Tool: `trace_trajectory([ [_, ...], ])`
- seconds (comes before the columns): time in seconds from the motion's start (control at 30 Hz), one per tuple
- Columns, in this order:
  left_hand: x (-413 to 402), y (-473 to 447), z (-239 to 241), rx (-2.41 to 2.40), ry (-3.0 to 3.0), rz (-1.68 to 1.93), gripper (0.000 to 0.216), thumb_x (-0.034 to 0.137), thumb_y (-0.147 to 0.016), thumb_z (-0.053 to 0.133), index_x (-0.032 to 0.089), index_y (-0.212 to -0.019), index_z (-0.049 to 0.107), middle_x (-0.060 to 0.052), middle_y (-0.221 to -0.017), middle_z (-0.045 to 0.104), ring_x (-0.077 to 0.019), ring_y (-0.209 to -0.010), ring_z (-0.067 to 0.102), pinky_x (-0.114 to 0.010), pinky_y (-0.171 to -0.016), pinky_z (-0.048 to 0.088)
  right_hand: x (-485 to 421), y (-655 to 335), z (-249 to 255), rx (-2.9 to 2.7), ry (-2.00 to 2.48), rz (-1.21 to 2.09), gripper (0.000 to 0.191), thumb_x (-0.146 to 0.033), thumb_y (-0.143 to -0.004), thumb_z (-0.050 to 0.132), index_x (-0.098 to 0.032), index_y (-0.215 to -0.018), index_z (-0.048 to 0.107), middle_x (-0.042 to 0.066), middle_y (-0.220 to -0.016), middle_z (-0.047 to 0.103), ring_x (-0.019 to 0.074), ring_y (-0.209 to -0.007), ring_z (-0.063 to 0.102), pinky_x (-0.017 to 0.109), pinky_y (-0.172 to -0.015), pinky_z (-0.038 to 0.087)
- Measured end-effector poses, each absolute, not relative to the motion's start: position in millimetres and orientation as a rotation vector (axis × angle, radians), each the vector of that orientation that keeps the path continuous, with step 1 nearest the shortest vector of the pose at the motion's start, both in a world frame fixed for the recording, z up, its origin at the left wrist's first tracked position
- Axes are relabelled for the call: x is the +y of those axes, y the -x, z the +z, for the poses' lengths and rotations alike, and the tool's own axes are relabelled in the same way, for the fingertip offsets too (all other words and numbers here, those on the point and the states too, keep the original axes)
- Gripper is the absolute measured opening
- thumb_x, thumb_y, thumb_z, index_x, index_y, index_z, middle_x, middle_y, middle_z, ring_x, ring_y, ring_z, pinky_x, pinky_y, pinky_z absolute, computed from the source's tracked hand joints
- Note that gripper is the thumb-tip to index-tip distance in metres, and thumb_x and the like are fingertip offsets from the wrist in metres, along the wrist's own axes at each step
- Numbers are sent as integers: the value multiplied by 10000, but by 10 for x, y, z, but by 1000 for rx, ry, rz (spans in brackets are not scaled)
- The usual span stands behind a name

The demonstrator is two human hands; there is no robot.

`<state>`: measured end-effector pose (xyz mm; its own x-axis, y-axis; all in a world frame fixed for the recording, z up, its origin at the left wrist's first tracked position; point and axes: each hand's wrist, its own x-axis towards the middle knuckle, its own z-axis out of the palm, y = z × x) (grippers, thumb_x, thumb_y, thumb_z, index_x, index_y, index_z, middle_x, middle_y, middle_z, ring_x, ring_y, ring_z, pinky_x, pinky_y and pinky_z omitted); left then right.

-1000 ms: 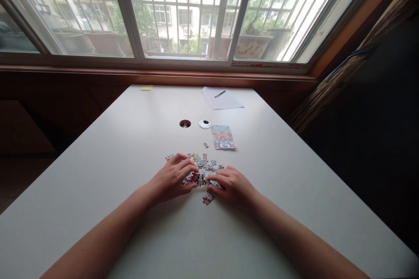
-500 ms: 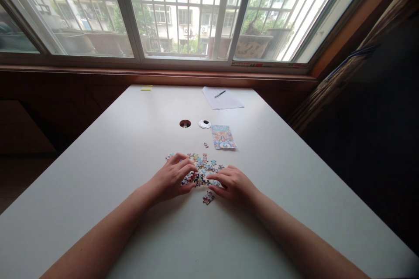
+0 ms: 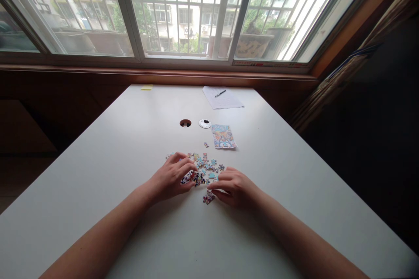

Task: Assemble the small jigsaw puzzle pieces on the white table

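A loose heap of jigsaw puzzle pieces [image 3: 203, 165] lies on the white table. My left hand [image 3: 176, 175] rests at the heap's left side, its fingers curved and its thumb apart, with dark pieces showing beside the fingertips. Some pieces are hidden behind that hand. On the heap's right side is my right hand [image 3: 231, 186], index finger and thumb drawn close together. Whatever lies between those two fingertips is too small to make out. Just below them sits a small cluster of joined puzzle pieces [image 3: 208, 197], near the thumb.
A colourful picture card [image 3: 224, 136] lies beyond the heap, with a stray puzzle piece [image 3: 206, 144] to its left. Farther back are a round cable hole [image 3: 185, 123], its cover [image 3: 205, 124], paper [image 3: 225, 101] with a pen [image 3: 220, 93], and yellow strips [image 3: 146, 87]. A barred window stands behind.
My right hand has shifted slightly toward me, its index finger coming down from the heap to just above the joined cluster. My left hand is almost unmoved.
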<state>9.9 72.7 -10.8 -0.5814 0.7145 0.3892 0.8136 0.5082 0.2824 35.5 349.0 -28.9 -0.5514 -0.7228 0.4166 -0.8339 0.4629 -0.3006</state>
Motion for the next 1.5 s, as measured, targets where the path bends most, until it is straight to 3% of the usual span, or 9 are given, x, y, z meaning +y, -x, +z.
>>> trace_trajectory([
  [0.3,739,-103,-116,-2529,1303,-668,278,282,-858,702,222,-1096,570,-43,-1068,663,-266,-1111,498,-414,-1025,410,3482,-394,-251,-2510,-1410,760,166,-234,-899,615,-295,-974,750,-21,-646,567,128,-615,519,297,-704,358],
  [0.5,773,-137,-125,-2511,1324,-687,274,282,-858,696,218,-1091,566,-39,-1075,665,-260,-1099,494,-410,-1028,401,3471,-374,-255,-2489,-1340,721,161,-264,-919,617,-246,-1040,721,-6,-686,625,133,-635,546,299,-696,351],
  [0.9,815,-117,-238,-2512,1402,-670,346,362,-851,722,214,-1124,568,-55,-1040,676,-289,-1129,493,-429,-1008,420,3463,-370,-221,-2551,-1282,703,122,-274,-936,599,-241,-984,707,-17,-669,623,125,-618,541,289,-693,331],
  [1.1,757,-108,-169,-2510,1405,-648,511,449,-841,745,231,-1257,543,-71,-1140,659,-285,-1135,497,-430,-1012,423,3483,-366,-231,-2590,-1281,685,146,-269,-929,606,-257,-1025,715,-10,-696,646,127,-638,566,289,-702,341],
  [1.37,479,-51,69,-2597,1403,-622,282,343,-849,727,236,-1091,628,-76,-1081,619,-265,-1055,493,-398,-917,469,3523,-362,-236,-2579,-1273,676,150,-258,-927,596,-242,-1006,722,1,-697,658,134,-639,574,293,-699,347],
  [1.5,473,-60,89,-2609,1449,-628,341,332,-829,745,262,-1146,639,-73,-1103,604,-261,-1045,488,-395,-902,483,3539,-344,-270,-2567,-1269,661,143,-256,-915,609,-241,-999,724,0,-701,665,133,-636,574,293,-693,344],
])
